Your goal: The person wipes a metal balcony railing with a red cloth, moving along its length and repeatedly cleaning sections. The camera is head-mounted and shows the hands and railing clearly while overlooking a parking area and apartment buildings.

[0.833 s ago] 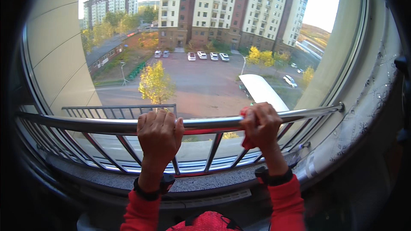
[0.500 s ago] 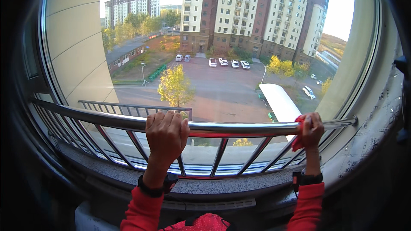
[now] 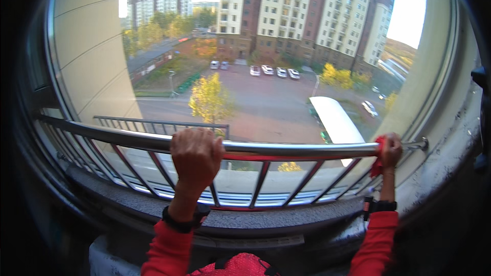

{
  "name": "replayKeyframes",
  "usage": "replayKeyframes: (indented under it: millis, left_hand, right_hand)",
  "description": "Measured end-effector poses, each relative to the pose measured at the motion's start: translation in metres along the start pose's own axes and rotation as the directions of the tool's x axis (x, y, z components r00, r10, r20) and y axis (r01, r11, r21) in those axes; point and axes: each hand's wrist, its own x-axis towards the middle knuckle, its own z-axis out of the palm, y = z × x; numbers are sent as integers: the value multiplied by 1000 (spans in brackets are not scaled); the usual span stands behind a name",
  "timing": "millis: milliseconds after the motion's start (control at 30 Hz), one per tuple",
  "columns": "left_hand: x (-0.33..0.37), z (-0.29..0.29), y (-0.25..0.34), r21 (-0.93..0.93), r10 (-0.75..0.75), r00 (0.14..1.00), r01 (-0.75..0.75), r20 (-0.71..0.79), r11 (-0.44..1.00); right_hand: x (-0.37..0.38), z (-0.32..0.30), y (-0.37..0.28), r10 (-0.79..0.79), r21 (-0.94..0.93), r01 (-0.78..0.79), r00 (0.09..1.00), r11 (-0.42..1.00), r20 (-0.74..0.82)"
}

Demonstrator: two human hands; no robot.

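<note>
A shiny metal handrail (image 3: 302, 150) runs across the window, with slanting balusters (image 3: 262, 184) below it. My left hand (image 3: 196, 156) is closed over the rail left of the middle, its fingers wrapped over the top. Near the rail's right end, my right hand (image 3: 391, 151) grips a red cloth (image 3: 378, 156) that is pressed around the rail. Part of the cloth is hidden behind my fingers. Both wrists carry black bands, and red sleeves cover my forearms.
A speckled stone sill (image 3: 276, 219) lies below the railing. The rail meets a wall bracket (image 3: 424, 143) at the right. A patterned pale wall covering (image 3: 434, 174) is beside it. Beyond the glass are a parking yard (image 3: 266, 102), a yellow tree (image 3: 209, 97) and tall buildings (image 3: 286, 10).
My right hand has slid rightward along the rail with the red cloth, closer to the wall bracket. My left hand stays on the rail in nearly the same place. The view has shifted slightly.
</note>
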Motion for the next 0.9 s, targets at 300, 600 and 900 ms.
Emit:
replayKeyframes:
  millis: [300, 600, 900]
  left_hand:
    - [2, 2, 1, -32, 17, 1000, -17, -2, 999]
    - [3, -4, -1, -45, 39, 996, -35, 84, 998]
    - [-4, 8, -7, 43, -1, 994, -4, 107, 999]
  right_hand:
    - [-60, 33, -192, -369, 134, 366, 929, 921, -3]
    - [-65, 34, -224, -411, 233, 404, 911, 885, -18]
    - [-34, 8, -127, -302, 129, 301, 953, 945, -13]
